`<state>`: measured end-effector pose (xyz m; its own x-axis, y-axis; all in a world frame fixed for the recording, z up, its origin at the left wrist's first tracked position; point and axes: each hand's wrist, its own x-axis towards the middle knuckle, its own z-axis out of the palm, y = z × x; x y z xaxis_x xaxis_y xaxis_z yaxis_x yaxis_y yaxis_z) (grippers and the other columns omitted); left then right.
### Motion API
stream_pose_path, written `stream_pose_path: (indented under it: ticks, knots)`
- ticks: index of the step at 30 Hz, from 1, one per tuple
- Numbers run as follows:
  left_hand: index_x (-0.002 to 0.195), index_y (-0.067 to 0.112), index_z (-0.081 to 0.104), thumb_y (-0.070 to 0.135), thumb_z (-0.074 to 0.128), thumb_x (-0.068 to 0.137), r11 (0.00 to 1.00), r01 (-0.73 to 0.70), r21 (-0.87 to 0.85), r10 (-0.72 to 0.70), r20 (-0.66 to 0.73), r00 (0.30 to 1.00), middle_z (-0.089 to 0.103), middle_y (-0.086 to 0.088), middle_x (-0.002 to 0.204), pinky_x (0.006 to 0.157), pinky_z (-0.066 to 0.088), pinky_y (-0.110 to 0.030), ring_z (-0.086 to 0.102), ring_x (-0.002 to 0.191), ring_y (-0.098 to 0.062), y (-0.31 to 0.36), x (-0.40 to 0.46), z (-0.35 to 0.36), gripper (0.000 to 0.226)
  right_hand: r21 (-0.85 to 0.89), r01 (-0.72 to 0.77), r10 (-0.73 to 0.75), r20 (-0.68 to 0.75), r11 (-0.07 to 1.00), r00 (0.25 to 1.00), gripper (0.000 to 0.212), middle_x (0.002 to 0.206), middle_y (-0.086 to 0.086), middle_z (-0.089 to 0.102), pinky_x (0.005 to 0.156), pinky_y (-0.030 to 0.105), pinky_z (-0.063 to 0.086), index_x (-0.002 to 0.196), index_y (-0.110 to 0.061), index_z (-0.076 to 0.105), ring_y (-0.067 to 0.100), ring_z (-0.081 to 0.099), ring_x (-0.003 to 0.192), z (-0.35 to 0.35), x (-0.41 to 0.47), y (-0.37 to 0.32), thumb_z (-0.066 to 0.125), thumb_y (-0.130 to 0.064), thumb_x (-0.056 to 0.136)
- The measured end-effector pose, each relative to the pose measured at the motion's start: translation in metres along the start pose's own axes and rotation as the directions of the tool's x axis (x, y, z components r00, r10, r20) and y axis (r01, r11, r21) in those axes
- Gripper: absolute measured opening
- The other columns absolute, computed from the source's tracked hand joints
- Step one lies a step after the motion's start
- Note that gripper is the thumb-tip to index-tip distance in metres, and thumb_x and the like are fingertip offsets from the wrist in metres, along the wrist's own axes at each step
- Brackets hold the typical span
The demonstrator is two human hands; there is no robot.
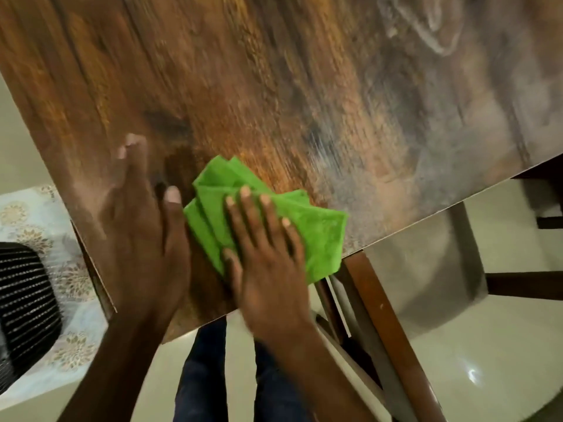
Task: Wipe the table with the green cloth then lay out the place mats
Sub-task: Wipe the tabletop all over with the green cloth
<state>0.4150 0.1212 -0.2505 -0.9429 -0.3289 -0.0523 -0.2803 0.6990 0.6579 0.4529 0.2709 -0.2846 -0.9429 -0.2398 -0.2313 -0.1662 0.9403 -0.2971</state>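
Observation:
A folded green cloth (316,233) lies on the brown wooden table (243,86) near its front edge. My right hand (268,263) presses flat on the cloth with straight, spread fingers. Just left of the cloth, my left hand (143,226) rests flat on the bare wood, thumb beside the cloth's edge. Both hands look blurred. Hazy streaks show on the table's right part. No place mats are in view.
A chair with a wooden frame and grey seat (426,269) stands under the table's right edge. A patterned surface (39,226) and a dark ribbed object (24,300) sit at the left. Pale floor tiles (472,360) lie below.

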Motion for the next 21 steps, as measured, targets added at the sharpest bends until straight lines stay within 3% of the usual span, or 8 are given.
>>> stream_pose_path:
  ticks: [3,6,9,14,17,21]
  knots:
    - [0.172,0.019,0.013,0.031,0.031,0.115,0.997,-0.081,-0.008,0.082,0.094,0.992,0.013,0.000,0.179,0.134,0.013,-0.045,0.009,0.166,-0.013,0.023,-0.001,0.039,0.060,-0.102,-0.127,0.120,-0.079,0.987,0.990,0.064,0.179,-0.008,0.003,0.131,0.046,0.016,0.171,-0.032,0.011,0.013,-0.001,0.165,-0.038,0.054,0.082,0.032,-0.048,0.113]
    - [0.171,0.014,0.014,0.026,0.027,0.115,0.968,-0.208,0.143,0.190,0.133,0.973,0.013,-0.004,0.179,0.134,0.016,-0.049,0.007,0.166,-0.016,0.032,0.008,0.077,0.059,-0.111,-0.053,0.050,-0.035,0.992,0.998,0.063,0.179,-0.009,0.004,0.127,0.047,0.021,0.170,-0.032,0.013,0.012,0.000,0.165,-0.058,0.064,0.123,0.032,-0.049,0.113]
    - [0.170,0.009,0.017,0.022,0.022,0.115,0.922,-0.231,0.311,0.204,0.115,0.972,0.015,-0.011,0.178,0.133,0.020,-0.051,0.012,0.166,-0.023,0.027,0.015,0.099,0.057,-0.070,0.006,-0.005,0.015,0.998,1.000,0.061,0.178,-0.013,0.003,0.121,0.046,0.027,0.170,-0.035,0.015,0.011,0.001,0.165,-0.057,0.021,0.126,0.034,-0.047,0.113]
    - [0.170,0.006,0.016,0.031,0.007,0.115,0.912,-0.190,0.363,0.160,0.111,0.981,0.013,-0.014,0.178,0.132,0.020,-0.052,0.012,0.166,-0.027,0.032,0.016,0.106,0.060,-0.064,0.058,-0.053,0.074,0.996,0.996,0.057,0.178,-0.014,0.006,0.121,0.044,0.024,0.168,-0.032,0.026,0.012,0.005,0.165,-0.048,-0.012,0.127,0.040,-0.041,0.113]
    - [0.169,0.004,0.019,0.054,-0.013,0.109,0.910,-0.195,0.367,0.152,0.141,0.978,0.014,-0.015,0.177,0.134,0.017,-0.051,0.014,0.165,-0.030,0.038,0.017,0.103,0.084,-0.117,0.051,-0.051,0.004,0.992,0.999,0.066,0.179,-0.010,0.003,0.128,0.045,0.020,0.170,-0.028,0.015,0.012,0.002,0.165,-0.043,0.031,0.115,0.040,-0.043,0.111]
    - [0.170,0.007,0.015,0.037,-0.002,0.112,0.901,-0.186,0.391,0.132,0.161,0.978,0.011,-0.013,0.179,0.132,0.019,-0.055,0.009,0.166,-0.026,0.030,0.018,0.106,0.067,-0.101,0.089,-0.098,-0.089,0.991,0.991,0.066,0.179,-0.007,0.006,0.130,0.044,0.016,0.171,-0.027,0.014,0.013,0.002,0.165,-0.059,0.147,0.121,0.034,-0.047,0.110]
